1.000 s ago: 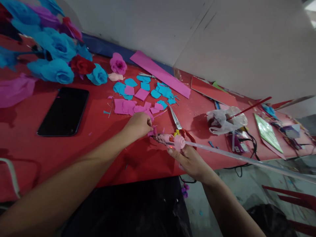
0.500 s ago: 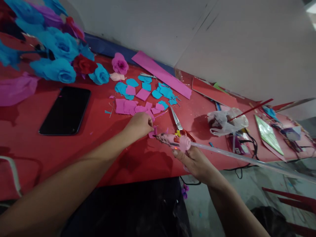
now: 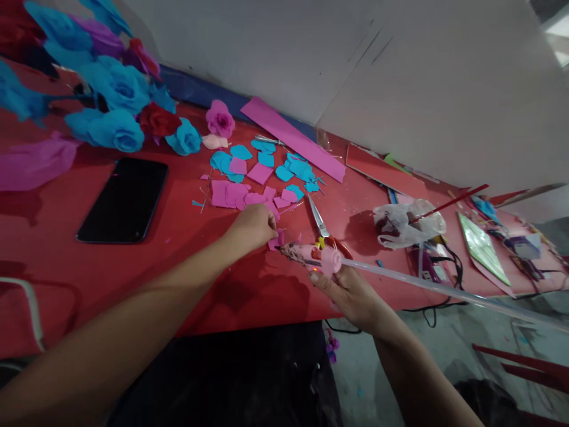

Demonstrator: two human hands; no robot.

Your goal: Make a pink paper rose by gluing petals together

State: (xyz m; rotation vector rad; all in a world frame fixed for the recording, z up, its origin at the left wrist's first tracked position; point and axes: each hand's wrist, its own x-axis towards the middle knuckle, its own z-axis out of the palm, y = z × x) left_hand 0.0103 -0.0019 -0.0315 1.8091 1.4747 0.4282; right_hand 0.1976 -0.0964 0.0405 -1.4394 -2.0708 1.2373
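Observation:
My left hand (image 3: 251,228) is closed in a pinch on a small pink paper piece (image 3: 274,241) on the red table (image 3: 186,261). My right hand (image 3: 349,293) grips a pink glue gun (image 3: 311,255) with a long clear glue stick (image 3: 435,287) running out to the right. The gun's tip points at the pinched paper and almost touches it. Just beyond my left hand lie several pink paper cutouts (image 3: 235,193) and blue paper cutouts (image 3: 267,159).
Scissors (image 3: 320,224) lie beside the gun. A black phone (image 3: 124,200) rests at left. Blue, red and pink paper flowers (image 3: 115,107) fill the back left. A long pink strip (image 3: 293,139), a plastic bag (image 3: 406,220), cables and craft clutter line the right. The table edge is near me.
Both hands keep their grips and stay almost still; the glue gun has drifted slightly right and its tip stays at the pinched paper. The view has shifted a little.

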